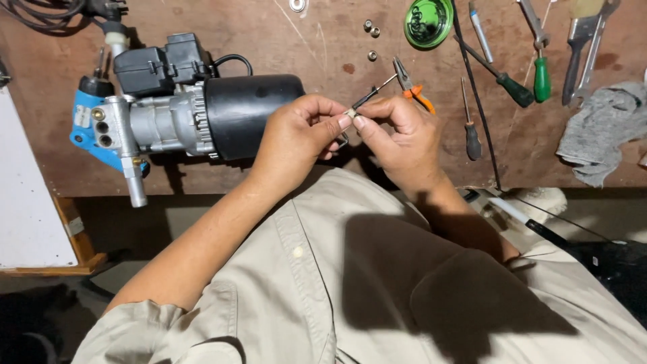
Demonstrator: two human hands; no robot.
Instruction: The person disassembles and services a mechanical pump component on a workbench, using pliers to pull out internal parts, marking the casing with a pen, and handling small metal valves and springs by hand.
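Note:
My left hand (300, 131) and my right hand (401, 138) meet above the front edge of a brown wooden workbench (269, 172). Between their fingertips they pinch a small pale part (351, 113). A thin dark tool (372, 94), like a small screwdriver or pick, runs up and to the right from the part, held by my right hand. Just left of my left hand lies a pump motor unit (195, 111) with a black cylinder, grey metal body and blue end piece.
Orange-handled pliers (412, 84) lie behind my right hand. Screwdrivers (472, 121), a green-handled tool (542, 75), wrenches (586, 37), a green round lid (428, 21), small nuts (371, 30) and a grey rag (603, 131) are spread on the bench. A black cable (475, 87) crosses it.

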